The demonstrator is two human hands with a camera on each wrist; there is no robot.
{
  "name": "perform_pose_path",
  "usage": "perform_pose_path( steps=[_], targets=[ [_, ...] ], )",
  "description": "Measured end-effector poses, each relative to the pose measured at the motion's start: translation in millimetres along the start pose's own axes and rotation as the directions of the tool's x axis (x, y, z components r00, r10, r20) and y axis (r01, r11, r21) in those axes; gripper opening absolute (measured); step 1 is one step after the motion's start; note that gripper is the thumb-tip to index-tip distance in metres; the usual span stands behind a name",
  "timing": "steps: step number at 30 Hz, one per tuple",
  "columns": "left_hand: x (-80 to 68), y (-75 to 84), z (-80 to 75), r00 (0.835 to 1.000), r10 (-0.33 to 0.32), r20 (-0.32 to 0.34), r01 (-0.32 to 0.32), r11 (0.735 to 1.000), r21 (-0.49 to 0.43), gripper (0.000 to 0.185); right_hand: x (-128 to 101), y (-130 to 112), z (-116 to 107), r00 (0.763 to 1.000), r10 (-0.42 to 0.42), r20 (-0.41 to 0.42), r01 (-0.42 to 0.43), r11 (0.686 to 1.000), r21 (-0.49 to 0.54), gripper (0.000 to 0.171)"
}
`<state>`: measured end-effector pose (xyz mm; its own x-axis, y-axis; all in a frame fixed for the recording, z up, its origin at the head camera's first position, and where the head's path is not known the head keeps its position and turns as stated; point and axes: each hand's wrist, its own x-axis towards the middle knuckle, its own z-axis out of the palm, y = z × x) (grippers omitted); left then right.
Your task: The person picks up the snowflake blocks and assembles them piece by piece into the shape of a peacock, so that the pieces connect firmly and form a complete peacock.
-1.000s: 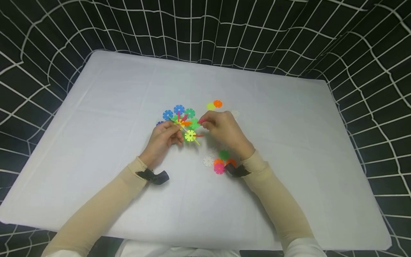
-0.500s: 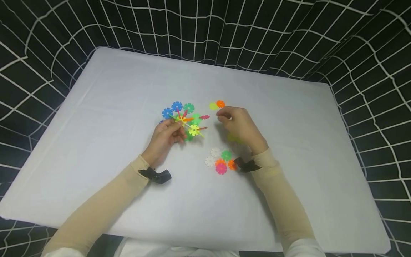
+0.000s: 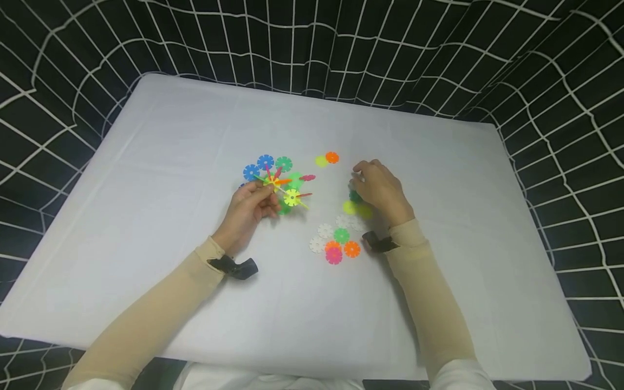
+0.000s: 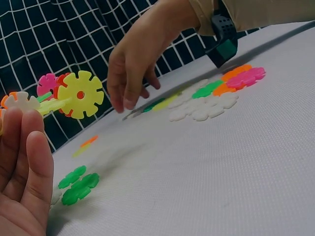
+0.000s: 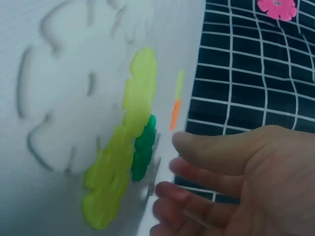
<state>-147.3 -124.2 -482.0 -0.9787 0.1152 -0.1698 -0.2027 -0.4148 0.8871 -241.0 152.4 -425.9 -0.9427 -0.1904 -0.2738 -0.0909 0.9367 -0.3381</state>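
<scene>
In the head view my left hand (image 3: 250, 210) pinches a cluster of joined snowflake discs (image 3: 292, 197), held above the table. Yellow, orange, pink and white discs stick out of it at angles; its yellow disc (image 4: 92, 95) faces the left wrist view. A pink disc (image 3: 307, 177) juts out on the cluster's right side. My right hand (image 3: 382, 190) hovers over the loose discs to the right, its fingers loosely bent and holding nothing. Close to its fingertips lie a dark green disc (image 5: 143, 152) and yellow discs (image 5: 108, 184), partly covered by the hand in the head view.
Blue discs (image 3: 265, 162) and a green disc (image 3: 284, 163) lie behind my left hand. An orange disc (image 3: 332, 157) touches a yellow one farther back. White discs (image 3: 317, 245), orange ones and a pink disc (image 3: 333, 255) lie nearer me. Dark netting (image 3: 302, 49) surrounds the white table (image 3: 170, 124).
My right hand has let go of the pink disc, which stays on the cluster, and has moved right to the loose green and yellow discs. My left hand keeps its hold.
</scene>
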Motion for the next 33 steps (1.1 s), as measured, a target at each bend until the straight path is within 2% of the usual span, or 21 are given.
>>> perform_pose_path(
  steps=[4,10,17,22,28,33],
  targets=[
    [0.6,0.0,0.1,1.0,-0.006,0.003,0.006,1.0,-0.011,0.007,1,1,1,0.999,0.04,0.029,-0.039,0.999,-0.025,0.042],
    [1.4,-0.4,-0.1,1.0,-0.001,0.008,0.001,1.0,-0.015,0.008,3,2,4,0.999,0.024,0.041,-0.023,1.0,-0.012,0.042],
    [1.0,0.2,0.6,1.0,0.003,0.006,-0.003,1.0,-0.025,0.009,5,-1,7,0.999,0.031,0.029,-0.031,0.999,-0.01,0.04],
    [1.3,0.5,0.9,1.0,-0.004,-0.001,0.004,1.0,-0.026,0.008,4,-4,6,1.0,0.008,-0.013,-0.008,1.0,0.002,0.031],
    [0.1,-0.1,0.8,1.0,-0.012,-0.008,0.011,1.0,-0.027,0.009,1,-8,4,0.998,-0.036,-0.053,0.04,0.995,0.086,0.024],
    [0.8,0.6,1.2,1.0,-0.009,-0.005,0.009,0.999,-0.036,0.008,-4,-17,0,0.992,-0.119,-0.05,0.128,0.959,0.253,0.025]
  ],
)
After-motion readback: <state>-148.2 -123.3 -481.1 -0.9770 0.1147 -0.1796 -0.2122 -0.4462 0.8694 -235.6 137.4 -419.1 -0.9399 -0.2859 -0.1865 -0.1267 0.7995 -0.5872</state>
